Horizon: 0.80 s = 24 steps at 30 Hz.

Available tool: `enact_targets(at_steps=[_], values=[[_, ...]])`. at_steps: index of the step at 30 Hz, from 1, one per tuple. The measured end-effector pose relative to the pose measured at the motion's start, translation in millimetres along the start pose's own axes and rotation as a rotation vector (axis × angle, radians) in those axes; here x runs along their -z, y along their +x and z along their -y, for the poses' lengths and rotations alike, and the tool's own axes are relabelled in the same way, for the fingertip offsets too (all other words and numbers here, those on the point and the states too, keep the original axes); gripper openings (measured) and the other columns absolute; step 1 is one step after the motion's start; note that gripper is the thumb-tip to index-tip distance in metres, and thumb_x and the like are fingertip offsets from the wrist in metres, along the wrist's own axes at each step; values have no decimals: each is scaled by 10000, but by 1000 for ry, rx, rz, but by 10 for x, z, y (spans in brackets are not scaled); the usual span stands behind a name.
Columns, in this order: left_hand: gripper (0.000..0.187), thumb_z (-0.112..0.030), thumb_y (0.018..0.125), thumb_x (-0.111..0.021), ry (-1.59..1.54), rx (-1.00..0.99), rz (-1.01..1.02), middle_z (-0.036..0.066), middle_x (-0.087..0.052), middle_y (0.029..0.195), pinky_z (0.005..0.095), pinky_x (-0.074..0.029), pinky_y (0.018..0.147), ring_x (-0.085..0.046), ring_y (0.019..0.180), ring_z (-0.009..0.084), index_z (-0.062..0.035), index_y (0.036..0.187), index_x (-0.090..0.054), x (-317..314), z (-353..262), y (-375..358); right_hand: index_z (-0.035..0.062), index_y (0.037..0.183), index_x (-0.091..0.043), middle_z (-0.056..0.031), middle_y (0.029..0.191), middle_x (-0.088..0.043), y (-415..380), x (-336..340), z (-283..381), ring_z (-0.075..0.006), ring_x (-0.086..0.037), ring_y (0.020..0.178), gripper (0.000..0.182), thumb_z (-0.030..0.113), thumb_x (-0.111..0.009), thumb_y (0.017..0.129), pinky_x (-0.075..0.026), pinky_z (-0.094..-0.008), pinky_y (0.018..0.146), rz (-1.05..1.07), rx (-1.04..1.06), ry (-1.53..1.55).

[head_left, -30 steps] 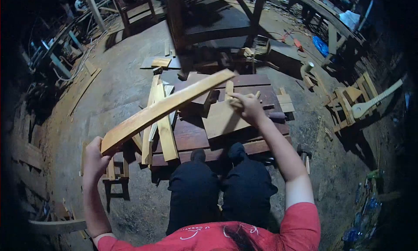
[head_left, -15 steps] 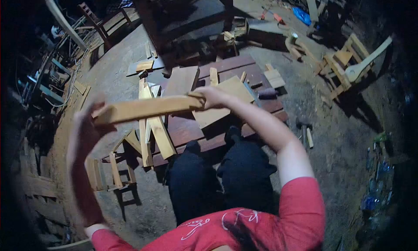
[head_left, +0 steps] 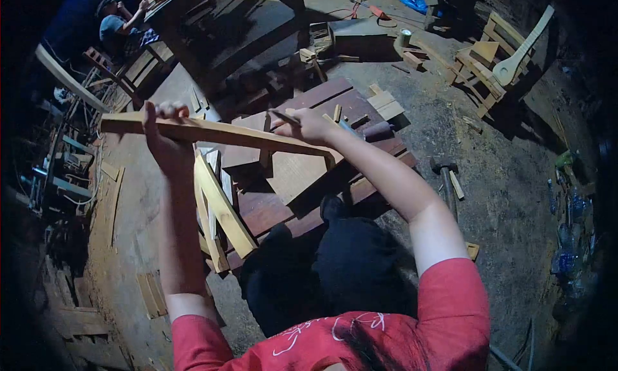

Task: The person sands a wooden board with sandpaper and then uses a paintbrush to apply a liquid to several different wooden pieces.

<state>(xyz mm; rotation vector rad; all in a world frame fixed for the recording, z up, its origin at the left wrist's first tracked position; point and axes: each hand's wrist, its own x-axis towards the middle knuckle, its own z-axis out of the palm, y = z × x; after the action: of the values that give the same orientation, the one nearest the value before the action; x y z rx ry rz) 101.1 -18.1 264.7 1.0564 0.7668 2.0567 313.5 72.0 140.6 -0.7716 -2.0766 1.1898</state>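
A long, narrow wooden board point(head_left: 225, 133) slants across in front of me, above the low work surface. My left hand point(head_left: 168, 138) is closed around it near its left end, with the thumb on the near side and the fingers over the top. Over the board's right part is my right hand point(head_left: 308, 126), closed on a thin dark pencil-like stick point(head_left: 284, 117). Whether that hand also touches the board is hidden. Beneath lie a flat wooden panel point(head_left: 297, 176) and a thick wooden block point(head_left: 241, 157) on reddish-brown planks point(head_left: 261, 208).
Light wooden strips point(head_left: 225, 207) lean at the left of the planks. A hammer point(head_left: 445, 178) lies on the floor at right. Beyond it stands a small wooden chair frame point(head_left: 479, 68) with a pale guitar-shaped piece point(head_left: 515, 60). Another person point(head_left: 119, 24) sits at the far left.
The board has shifted left and tilted, its right end now lower. My left hand has moved inward from its end. My right hand has left the board's end, with the thin stick raised.
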Motion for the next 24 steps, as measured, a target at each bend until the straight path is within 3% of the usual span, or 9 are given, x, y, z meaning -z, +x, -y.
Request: enact_targets(at_steps=[4, 7, 9, 12, 14, 16, 20, 21, 24], values=[[212, -275, 746, -443, -229, -26, 188, 16, -351, 607, 282, -307, 620, -349, 587, 129, -115, 654, -339, -145, -20, 124, 54, 1044, -478, -159, 917, -528, -249, 298, -318, -150, -505, 813, 329, 257, -459, 787, -381, -273, 729, -300, 206, -108], [215, -275, 714, -455, -344, -15, 342, 5, -314, 585, 266, -254, 568, -294, 573, 120, -112, 651, -331, -117, -59, 301, 48, 1050, -472, -168, 881, -538, -338, 517, -654, -194, -520, 810, 385, 329, -412, 794, -381, -294, 739, -347, -122, 110], [224, -279, 692, -467, -406, 16, 402, 2, -306, 588, 257, -235, 554, -273, 564, 114, -109, 656, -325, -77, -10, 333, 34, 1017, -494, -159, 837, -554, -369, 768, -656, -218, -531, 792, 483, 438, -402, 768, -384, -290, 736, -269, -579, -145], [232, -281, 687, -472, -334, 14, 351, 1, -301, 588, 257, -234, 554, -271, 561, 111, -108, 665, -319, 125, 254, 361, 20, 957, -528, -167, 823, -564, -311, 864, -887, -212, -541, 770, 559, 518, -416, 729, -395, -273, 711, -226, -717, -166], [258, -298, 680, -485, -405, 25, 359, 0, -288, 583, 252, -227, 542, -263, 548, 108, -100, 683, -319, 273, 299, 376, 4, 863, -558, -140, 810, -567, -224, 819, -1071, -170, -533, 748, 569, 540, -474, 690, -404, -265, 689, -209, -689, -259], [263, -331, 694, -462, -391, 7, 370, -5, -288, 578, 243, -224, 526, -264, 537, 105, -96, 725, -348, 367, 300, 345, -8, 825, -560, -176, 815, -559, -124, 654, -1469, -261, -524, 836, 624, 585, -468, 653, -372, -308, 762, -227, -603, -213], [282, -312, 689, -487, -365, -38, 309, -5, -301, 575, 233, -218, 535, -266, 530, 94, -98, 678, -305, 432, 257, 165, 18, 795, -547, -169, 801, -564, -21, 242, -1818, -297, -542, 754, 425, 411, -552, 632, -420, -362, 655, -241, -483, -448], [286, -307, 686, -493, -359, -23, 300, -5, -306, 572, 232, -225, 536, -271, 532, 96, -95, 669, -303, 451, 235, 135, 16, 764, -532, -120, 756, -551, 41, 258, -1426, -199, -534, 686, 321, 318, -573, 663, -411, -298, 642, -132, -539, -404], [287, -299, 680, -502, -336, -29, 228, -2, -310, 569, 235, -233, 540, -283, 535, 98, -97, 656, -300, 550, 248, 108, 5, 787, -540, -152, 740, -557, 308, 201, -1081, -261, -541, 716, 372, 354, -508, 662, -411, -330, 653, 51, -493, -205]])
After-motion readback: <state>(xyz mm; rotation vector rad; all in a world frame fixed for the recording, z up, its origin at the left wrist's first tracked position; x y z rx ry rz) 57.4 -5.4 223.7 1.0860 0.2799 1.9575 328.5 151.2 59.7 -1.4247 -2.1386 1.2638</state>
